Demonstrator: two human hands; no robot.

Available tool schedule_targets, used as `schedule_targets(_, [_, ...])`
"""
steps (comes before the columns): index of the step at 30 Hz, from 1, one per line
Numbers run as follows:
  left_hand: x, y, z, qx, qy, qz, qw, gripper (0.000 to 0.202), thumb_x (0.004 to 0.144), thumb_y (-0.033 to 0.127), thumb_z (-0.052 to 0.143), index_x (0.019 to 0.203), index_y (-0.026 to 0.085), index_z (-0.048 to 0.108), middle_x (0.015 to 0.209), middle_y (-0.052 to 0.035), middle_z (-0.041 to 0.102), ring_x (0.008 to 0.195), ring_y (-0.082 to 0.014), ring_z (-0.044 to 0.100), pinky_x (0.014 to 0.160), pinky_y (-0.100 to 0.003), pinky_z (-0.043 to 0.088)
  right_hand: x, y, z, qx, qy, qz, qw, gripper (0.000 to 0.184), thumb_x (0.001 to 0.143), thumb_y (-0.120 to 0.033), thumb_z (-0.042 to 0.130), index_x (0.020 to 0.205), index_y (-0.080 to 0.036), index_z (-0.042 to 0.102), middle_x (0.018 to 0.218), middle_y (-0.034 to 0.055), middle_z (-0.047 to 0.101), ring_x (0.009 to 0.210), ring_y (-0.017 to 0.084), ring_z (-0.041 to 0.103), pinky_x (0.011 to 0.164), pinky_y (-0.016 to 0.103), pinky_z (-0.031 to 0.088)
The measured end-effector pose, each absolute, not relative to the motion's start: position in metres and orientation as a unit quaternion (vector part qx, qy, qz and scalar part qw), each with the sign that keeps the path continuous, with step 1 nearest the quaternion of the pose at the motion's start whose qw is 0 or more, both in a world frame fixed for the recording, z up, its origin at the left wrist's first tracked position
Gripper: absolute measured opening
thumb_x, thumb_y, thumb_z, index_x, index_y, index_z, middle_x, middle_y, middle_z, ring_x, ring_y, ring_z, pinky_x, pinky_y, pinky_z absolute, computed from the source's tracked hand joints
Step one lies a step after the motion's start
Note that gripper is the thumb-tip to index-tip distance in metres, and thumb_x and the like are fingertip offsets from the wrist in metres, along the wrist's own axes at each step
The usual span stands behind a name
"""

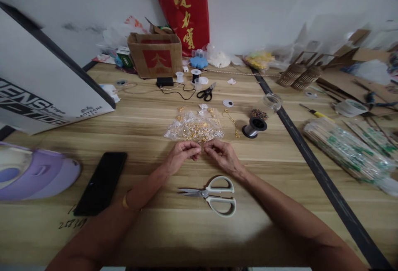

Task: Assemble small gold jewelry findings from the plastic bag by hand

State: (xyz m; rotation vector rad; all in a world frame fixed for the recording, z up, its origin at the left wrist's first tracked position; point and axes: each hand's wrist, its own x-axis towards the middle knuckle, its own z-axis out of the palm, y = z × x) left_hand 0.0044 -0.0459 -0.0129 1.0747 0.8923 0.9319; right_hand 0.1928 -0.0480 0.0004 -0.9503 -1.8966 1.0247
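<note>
My left hand (183, 154) and my right hand (221, 155) rest on the wooden table (149, 121), fingertips nearly meeting in a pinch. Whatever they hold is too small to make out. Just beyond them lies a clear plastic bag of small gold-coloured parts (195, 126). White-handled scissors (214, 194) lie on the table between my forearms. A gold bracelet (125, 201) shows on my left wrist.
A black phone (101, 182) and a purple object (34, 173) lie at the left. A wire spool (254, 127), a small jar (273, 101), black scissors (206, 92) and a cardboard box (155, 54) stand further back. Packs of sticks (348, 150) lie at the right.
</note>
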Motion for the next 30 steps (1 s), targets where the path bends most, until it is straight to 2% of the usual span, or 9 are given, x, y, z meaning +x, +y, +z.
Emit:
schedule_targets(4, [0.004,-0.047,-0.014,0.501,0.388,0.403,0.66,0.018,0.07,0.03,0.071,0.072,0.012,0.066,0.059,0.0005,0.06,0.055,-0.0088,0.053,0.056,-0.021,0.041,0.191,-0.049,0.002,-0.363,-0.762,0.383,0.374,0.017,0.09,-0.028,0.05,0.091,-0.017,0.063,0.076,0.0027,0.062,0.068,0.013,0.055,0.061,0.024,0.044])
schedule_targets(8, [0.004,-0.048,-0.012,0.468,0.381,0.413,0.682,0.019,0.071,0.03,0.07,0.073,0.012,0.065,0.063,-0.0005,0.061,0.058,-0.0094,0.055,0.057,-0.022,0.043,0.192,-0.051,0.002,-0.367,-0.765,0.334,0.41,0.019,0.088,-0.029,0.054,0.104,-0.02,0.058,0.105,0.0093,0.056,0.071,0.013,0.055,0.059,0.026,0.046])
schedule_targets(10, [0.004,-0.048,-0.01,0.446,0.382,0.422,0.691,0.02,0.07,0.031,0.071,0.072,0.012,0.063,0.064,-0.001,0.061,0.058,-0.0093,0.055,0.057,-0.021,0.043,0.192,-0.052,0.001,-0.375,-0.763,0.307,0.428,0.024,0.085,-0.03,0.057,0.108,-0.021,0.055,0.112,0.0109,0.051,0.067,0.012,0.051,0.055,0.026,0.045])
schedule_targets(14, [0.004,-0.049,-0.007,0.423,0.384,0.434,0.696,0.021,0.068,0.03,0.073,0.072,0.011,0.063,0.064,-0.0011,0.061,0.059,-0.0096,0.055,0.058,-0.021,0.043,0.191,-0.054,-0.002,-0.368,-0.794,0.257,0.411,0.022,0.083,-0.032,0.061,0.1,-0.02,0.056,0.093,0.0074,0.054,0.061,0.013,0.045,0.055,0.027,0.041])
schedule_targets(17, [0.006,-0.049,-0.008,0.422,0.378,0.435,0.7,0.02,0.069,0.029,0.073,0.072,0.011,0.064,0.064,-0.0008,0.062,0.059,-0.0095,0.056,0.058,-0.021,0.043,0.188,-0.055,-0.004,-0.363,-0.817,0.24,0.379,0.017,0.085,-0.034,0.059,0.093,-0.019,0.058,0.082,0.0056,0.056,0.064,0.014,0.048,0.058,0.027,0.04])
schedule_targets(22, [0.008,-0.05,-0.009,0.435,0.377,0.43,0.696,0.019,0.069,0.029,0.073,0.072,0.011,0.065,0.064,-0.0014,0.064,0.06,-0.0106,0.058,0.06,-0.022,0.044,0.185,-0.056,-0.004,-0.372,-0.81,0.255,0.375,0.015,0.091,-0.03,0.051,0.085,-0.019,0.059,0.075,0.0041,0.058,0.064,0.014,0.052,0.059,0.026,0.04])
schedule_targets(30, [0.009,-0.051,-0.004,0.426,0.382,0.429,0.699,0.022,0.064,0.03,0.076,0.07,0.012,0.065,0.06,-0.0006,0.061,0.058,-0.0103,0.055,0.058,-0.022,0.041,0.187,-0.055,-0.002,-0.367,-0.809,0.266,0.373,0.014,0.091,-0.027,0.047,0.082,-0.019,0.055,0.074,0.0032,0.057,0.062,0.014,0.05,0.058,0.026,0.04])
